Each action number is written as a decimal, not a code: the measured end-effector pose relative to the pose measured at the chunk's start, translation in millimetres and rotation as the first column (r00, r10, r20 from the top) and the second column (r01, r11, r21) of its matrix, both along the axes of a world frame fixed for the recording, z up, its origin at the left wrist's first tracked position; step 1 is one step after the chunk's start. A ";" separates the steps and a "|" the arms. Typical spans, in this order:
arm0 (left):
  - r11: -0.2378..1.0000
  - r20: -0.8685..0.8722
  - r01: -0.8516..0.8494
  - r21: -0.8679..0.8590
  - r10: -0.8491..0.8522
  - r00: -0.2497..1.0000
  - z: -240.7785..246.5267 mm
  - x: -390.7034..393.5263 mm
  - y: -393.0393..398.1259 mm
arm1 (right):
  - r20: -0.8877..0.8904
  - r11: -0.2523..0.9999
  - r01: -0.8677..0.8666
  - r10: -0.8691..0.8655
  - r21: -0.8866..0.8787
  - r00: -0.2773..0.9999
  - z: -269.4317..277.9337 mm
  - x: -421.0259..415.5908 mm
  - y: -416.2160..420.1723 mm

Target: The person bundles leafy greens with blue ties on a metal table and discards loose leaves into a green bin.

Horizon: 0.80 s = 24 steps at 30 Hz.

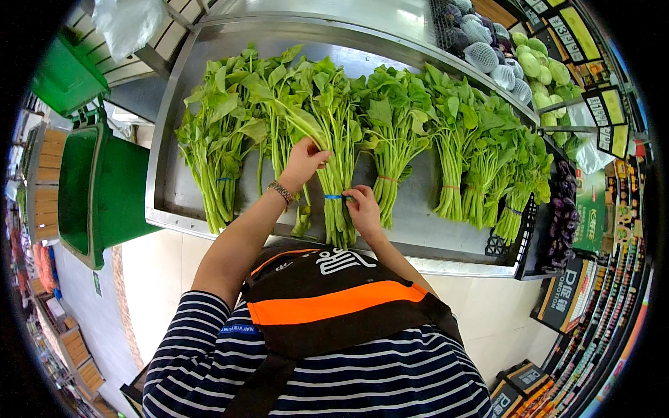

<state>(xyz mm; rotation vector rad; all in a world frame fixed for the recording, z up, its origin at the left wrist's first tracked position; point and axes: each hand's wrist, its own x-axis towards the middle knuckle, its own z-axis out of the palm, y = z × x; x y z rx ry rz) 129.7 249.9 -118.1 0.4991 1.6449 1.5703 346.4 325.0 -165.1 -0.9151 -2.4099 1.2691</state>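
Observation:
A bundle of leafy greens (334,167) lies before me on a steel counter tray (413,230), leaves pointing away and cut stems towards me. Around its lower stems runs a blue band (333,197). My left hand (303,164), with a bracelet at the wrist, pinches a pale green leafy stalk (306,121) at the bundle's left side. At the right edge of the stems, the fingers of my right hand (364,210) grip the blue band. A few loose stems and a wilted leaf (301,222) rest to the left of the bundle.
Another blue-banded bundle (211,157) lies at the left, and several more stand right, including a red-banded bundle (394,157). A green bin (112,183) is beside the tray's left edge. Eggplants (562,219) and a black plastic crate (525,230) flank the right end.

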 end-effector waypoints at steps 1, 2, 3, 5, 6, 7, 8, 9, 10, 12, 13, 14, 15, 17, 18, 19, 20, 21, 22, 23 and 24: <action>0.999 0.039 -0.017 -0.037 0.019 0.999 -4.2 0.0 0.9 | -0.014 0.998 -0.006 0.007 0.059 1.000 -2.5 1.1 0.2; 0.999 0.059 -0.007 -0.050 0.010 0.998 -8.0 -1.9 0.8 | -0.027 0.993 -0.012 0.015 0.118 1.000 -5.0 1.2 0.9; 0.999 0.071 -0.008 -0.052 0.012 0.997 -9.9 -2.0 1.1 | -0.037 0.984 -0.019 0.026 0.176 0.999 -5.4 0.2 0.8; 0.998 0.093 -0.015 -0.058 0.020 0.995 -13.6 -2.7 1.8 | -0.043 0.980 -0.029 0.038 0.198 0.998 -6.5 -4.9 2.1; 0.998 0.082 -0.009 -0.067 0.015 0.997 -12.3 -3.7 2.9 | -0.044 0.977 -0.036 0.047 0.210 0.998 -7.5 -6.5 3.7; 0.996 0.087 -0.008 -0.089 0.015 0.996 -11.1 -4.2 4.4 | -0.035 0.978 -0.041 0.049 0.205 0.998 -8.4 -7.5 4.7; 0.994 0.093 -0.006 -0.111 0.016 0.996 -10.0 -4.7 6.0 | -0.027 0.979 -0.045 0.052 0.200 0.998 -9.2 -8.5 5.6; 0.991 0.098 -0.009 -0.132 0.022 0.995 -10.6 -5.4 7.0 | -0.017 0.979 -0.055 0.059 0.197 0.998 -9.7 -9.3 6.5; 0.991 0.097 -0.007 -0.130 0.019 0.995 -11.2 -6.1 8.3 | -0.013 0.984 -0.047 0.050 0.173 0.999 -10.0 -9.0 6.6; 0.992 0.095 -0.003 -0.128 0.015 0.995 -12.9 -7.2 10.5 | -0.003 0.992 -0.030 0.031 0.125 1.000 -9.5 -7.4 5.4; 0.993 0.090 0.013 -0.119 -0.002 0.996 -14.0 -7.5 11.7 | -0.036 0.986 -0.038 0.044 0.161 0.998 -9.0 -7.5 5.2; 0.993 0.086 0.029 -0.110 -0.019 0.996 -15.2 -7.5 13.4 | -0.069 0.980 -0.044 0.058 0.196 0.996 -8.6 -7.6 4.8; 0.994 0.082 0.044 -0.099 -0.036 0.996 -17.6 -7.8 15.5 | -0.101 0.971 -0.049 0.074 0.234 0.992 -6.6 -8.2 5.2; 0.995 0.033 0.034 -0.094 -0.031 0.999 -22.6 -7.1 19.0 | -0.132 0.957 -0.064 0.104 0.282 0.986 -2.5 -9.8 5.6; 0.995 0.008 0.030 -0.090 -0.029 1.000 -23.4 -6.9 21.0 | -0.147 0.949 -0.070 0.120 0.307 0.982 0.2 -10.6 6.1; 0.995 -0.032 0.045 -0.093 -0.048 0.998 -24.1 -7.5 22.9 | -0.150 0.946 -0.070 0.122 0.316 0.981 3.1 -10.8 6.3; 0.993 -0.072 0.060 -0.097 -0.067 0.995 -24.9 -8.4 24.8 | -0.153 0.943 -0.069 0.125 0.326 0.980 6.0 -10.8 6.1; 0.992 -0.111 0.075 -0.101 -0.086 0.990 -25.0 -9.2 27.1 | -0.155 0.939 -0.069 0.128 0.336 0.980 6.6 -10.3 6.4; 0.987 -0.161 0.085 -0.140 -0.107 0.981 -25.1 -10.2 29.7 | -0.152 0.937 -0.073 0.132 0.342 0.980 6.9 -10.5 6.6; 0.980 -0.210 0.092 -0.178 -0.129 0.969 -25.2 -11.7 32.7 | -0.150 0.934 -0.076 0.136 0.349 0.979 7.1 -10.8 6.6; 0.971 -0.257 0.096 -0.217 -0.152 0.954 -25.4 -13.1 36.0 | -0.147 0.931 -0.080 0.140 0.356 0.979 6.6 -10.9 6.9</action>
